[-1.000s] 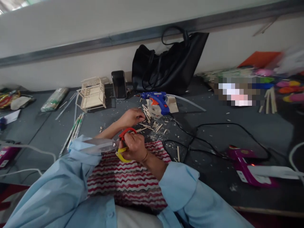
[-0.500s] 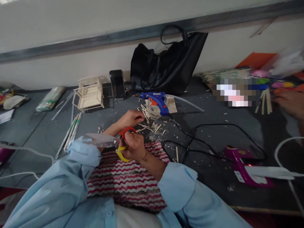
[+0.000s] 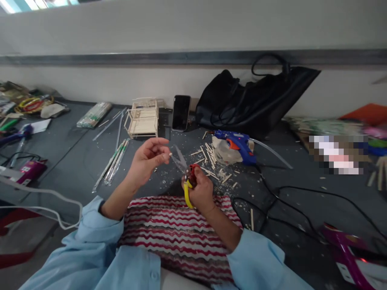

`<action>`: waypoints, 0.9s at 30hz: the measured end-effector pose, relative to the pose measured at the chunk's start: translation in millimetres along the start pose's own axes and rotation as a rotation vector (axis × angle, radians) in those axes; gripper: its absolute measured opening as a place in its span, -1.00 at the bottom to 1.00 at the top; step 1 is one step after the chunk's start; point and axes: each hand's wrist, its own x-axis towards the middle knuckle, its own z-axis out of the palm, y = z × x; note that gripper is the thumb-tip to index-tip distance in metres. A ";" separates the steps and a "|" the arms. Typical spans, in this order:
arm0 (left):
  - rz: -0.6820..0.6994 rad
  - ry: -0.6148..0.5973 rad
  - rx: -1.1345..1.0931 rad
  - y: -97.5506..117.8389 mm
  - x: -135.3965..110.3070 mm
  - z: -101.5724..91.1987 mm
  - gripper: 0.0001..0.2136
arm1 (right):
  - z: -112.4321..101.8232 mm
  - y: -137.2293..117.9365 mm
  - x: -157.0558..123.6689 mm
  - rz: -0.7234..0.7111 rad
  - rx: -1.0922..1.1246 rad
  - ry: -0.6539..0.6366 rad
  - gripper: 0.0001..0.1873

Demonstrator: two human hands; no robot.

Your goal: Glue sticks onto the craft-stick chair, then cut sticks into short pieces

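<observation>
Over the dark grey worktop [image 3: 77, 161], the left hand [image 3: 149, 159] had risen, fingers pinching a tiny pale wooden piece [image 3: 170, 154], seemingly within reach of newly parted red-and-yellow-handled metal scissors [image 3: 186, 177] gripped by the right hand [image 3: 202, 190].

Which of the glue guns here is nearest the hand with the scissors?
The blue glue gun with the orange trigger, in front of the black bag; the purple glue guns lie farther from the right hand, toward the picture's sides.

You wear a light-blue cloth shirt [image 3: 133, 266] with wide, folded-back cuffs [image 3: 101, 221] and creased sleeves. A small, round, pale-blue button [image 3: 154, 275] marks its front edge; a plain whitish undergarment [image 3: 177, 282] shows beside it. Your left hand [image 3: 148, 159] and right hand [image 3: 202, 189] are bare.
</observation>
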 end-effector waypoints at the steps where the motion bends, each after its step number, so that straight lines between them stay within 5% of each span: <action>1: 0.003 -0.019 0.011 -0.7 -1.1 0.3 -0.66 | -0.8 -0.8 0.8 0.006 -0.015 -0.019 -0.82; 20: 0.138 -0.152 0.192 -4.9 -10.5 0.2 -0.58 | 2.0 6.5 -7.3 -0.065 0.198 -0.039 -0.54; 23: 0.156 -0.147 0.069 -11.4 -5.5 2.5 -0.51 | -1.2 0.2 -6.7 -0.062 0.338 -0.110 -0.67; 27: -0.019 -0.300 -0.161 -22.9 -2.4 5.1 -0.47 | -5.5 -11.4 -4.2 0.031 0.574 -0.236 -0.88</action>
